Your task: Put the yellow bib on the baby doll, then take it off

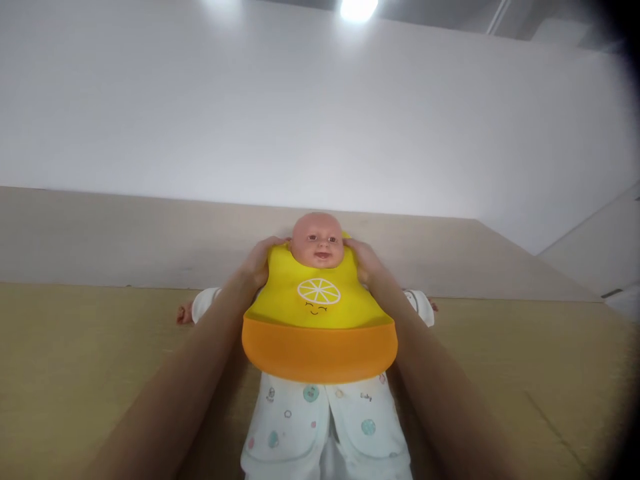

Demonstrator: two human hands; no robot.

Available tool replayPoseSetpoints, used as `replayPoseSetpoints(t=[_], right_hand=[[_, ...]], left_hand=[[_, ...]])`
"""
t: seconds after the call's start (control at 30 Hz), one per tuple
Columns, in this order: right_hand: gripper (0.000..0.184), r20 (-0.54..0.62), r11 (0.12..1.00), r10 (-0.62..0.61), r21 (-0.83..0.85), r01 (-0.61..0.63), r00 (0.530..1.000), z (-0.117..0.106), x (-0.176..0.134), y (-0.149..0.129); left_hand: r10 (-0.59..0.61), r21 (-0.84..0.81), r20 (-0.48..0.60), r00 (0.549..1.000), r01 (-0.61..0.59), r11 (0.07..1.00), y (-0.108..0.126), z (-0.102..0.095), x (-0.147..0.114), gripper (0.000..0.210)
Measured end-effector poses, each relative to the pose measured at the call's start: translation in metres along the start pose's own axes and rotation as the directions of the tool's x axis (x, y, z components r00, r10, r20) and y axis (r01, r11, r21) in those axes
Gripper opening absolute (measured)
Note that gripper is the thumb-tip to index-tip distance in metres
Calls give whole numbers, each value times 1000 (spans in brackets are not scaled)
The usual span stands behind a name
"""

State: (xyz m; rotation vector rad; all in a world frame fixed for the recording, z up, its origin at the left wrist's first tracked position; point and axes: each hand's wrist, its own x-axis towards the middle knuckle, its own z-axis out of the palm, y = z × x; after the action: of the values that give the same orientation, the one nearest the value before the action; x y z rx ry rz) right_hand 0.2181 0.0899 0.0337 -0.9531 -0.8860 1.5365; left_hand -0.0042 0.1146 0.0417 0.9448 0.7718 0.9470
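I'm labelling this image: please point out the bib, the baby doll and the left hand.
Bib [320, 321], head view: lower yellow front.
Baby doll [320, 245], head view: face.
Left hand [258, 262], head view: its back.

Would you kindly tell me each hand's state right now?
Left hand: at the bib's upper edge; fingers partly hidden, grip unclear.
Right hand: at the opposite edge; grip likewise unclear.

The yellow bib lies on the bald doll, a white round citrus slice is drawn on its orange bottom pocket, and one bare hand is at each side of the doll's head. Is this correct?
Not fully: the head view shows the white round citrus slice on the bib's yellow part, above the orange bottom pocket. The rest is correct.
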Motion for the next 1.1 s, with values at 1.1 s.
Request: replayPoseSetpoints(t=[1.1], right_hand=[[18,-20,906,-94,-416,77,995,-4,15,17]], left_hand=[[47,-117,187,981,-26,993,-8,-4,-2,30]])
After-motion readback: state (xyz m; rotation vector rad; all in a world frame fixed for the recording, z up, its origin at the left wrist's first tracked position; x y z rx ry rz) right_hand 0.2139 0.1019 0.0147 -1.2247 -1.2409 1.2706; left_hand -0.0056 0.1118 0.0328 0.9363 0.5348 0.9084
